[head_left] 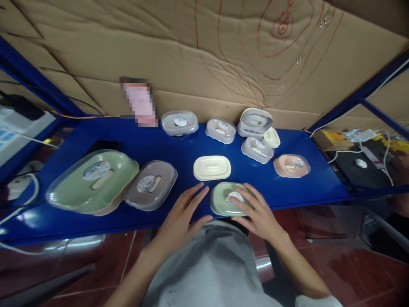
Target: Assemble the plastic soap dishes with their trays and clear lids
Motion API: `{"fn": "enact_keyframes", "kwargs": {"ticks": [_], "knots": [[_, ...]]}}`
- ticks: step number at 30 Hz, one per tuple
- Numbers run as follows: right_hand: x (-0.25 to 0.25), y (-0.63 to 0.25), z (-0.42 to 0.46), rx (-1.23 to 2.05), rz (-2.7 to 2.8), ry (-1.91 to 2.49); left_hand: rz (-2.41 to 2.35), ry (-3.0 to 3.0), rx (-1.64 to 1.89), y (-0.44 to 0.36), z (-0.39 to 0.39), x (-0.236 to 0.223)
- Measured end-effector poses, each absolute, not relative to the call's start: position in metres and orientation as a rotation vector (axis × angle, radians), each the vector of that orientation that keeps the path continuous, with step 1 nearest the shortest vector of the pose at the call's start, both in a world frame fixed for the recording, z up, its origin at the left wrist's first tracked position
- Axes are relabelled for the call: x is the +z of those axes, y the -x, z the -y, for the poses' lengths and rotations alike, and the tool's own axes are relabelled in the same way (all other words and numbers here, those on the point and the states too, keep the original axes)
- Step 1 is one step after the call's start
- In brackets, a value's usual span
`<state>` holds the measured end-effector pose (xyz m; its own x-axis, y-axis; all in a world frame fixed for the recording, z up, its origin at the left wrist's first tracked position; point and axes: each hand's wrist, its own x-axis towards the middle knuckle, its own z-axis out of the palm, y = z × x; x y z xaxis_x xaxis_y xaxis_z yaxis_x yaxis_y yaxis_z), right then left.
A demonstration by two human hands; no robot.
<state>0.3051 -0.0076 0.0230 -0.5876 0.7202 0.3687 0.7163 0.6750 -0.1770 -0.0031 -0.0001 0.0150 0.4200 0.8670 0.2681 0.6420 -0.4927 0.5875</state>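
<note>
A small green box with a clear lid and a round label (223,200) sits at the front edge of the blue table. My right hand (255,209) grips its right end, fingers spread over the lid and thumb at the front side. To the left of that box, my left hand (187,209) is open, its fingers stretched towards the box with a gap between. Just beyond both hands lies a cream oval tray (212,168) without a lid. Further left stand a grey lidded box (151,185) and a larger-looking green lidded box (93,181).
Along the back of the blue table (179,149) are grey lidded boxes (179,123), some stacked, and another cream piece (272,137). A pink lidded box (292,166) stands at right. A cardboard wall (179,55) rises behind. A dark flat object (104,146) lies at left.
</note>
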Motion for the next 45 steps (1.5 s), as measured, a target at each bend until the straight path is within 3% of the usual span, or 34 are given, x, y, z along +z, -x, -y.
{"fn": "enact_keyframes", "kwargs": {"ticks": [6,17,23,33,41,45], "knots": [[0.013,-0.397,0.032,-0.174,2.162,1.568,-1.401,-2.568,0.721,-0.007,-0.031,0.010],[0.007,-0.494,-0.039,-0.389,1.972,1.778,-1.473,-2.540,0.735,-0.004,-0.021,0.007],[0.030,-0.506,-0.113,-0.472,2.017,1.834,-1.492,-2.510,0.772,-0.006,-0.020,0.007],[0.059,-0.461,-0.236,-0.175,2.317,1.932,-1.498,-2.495,0.799,-0.005,-0.020,0.006],[0.083,-0.443,-0.121,-0.151,1.972,1.603,-1.636,-2.446,0.931,-0.006,-0.018,0.008],[0.072,-0.386,-0.057,0.045,2.217,1.359,-1.702,-2.398,0.959,-0.008,-0.019,0.007]]}}
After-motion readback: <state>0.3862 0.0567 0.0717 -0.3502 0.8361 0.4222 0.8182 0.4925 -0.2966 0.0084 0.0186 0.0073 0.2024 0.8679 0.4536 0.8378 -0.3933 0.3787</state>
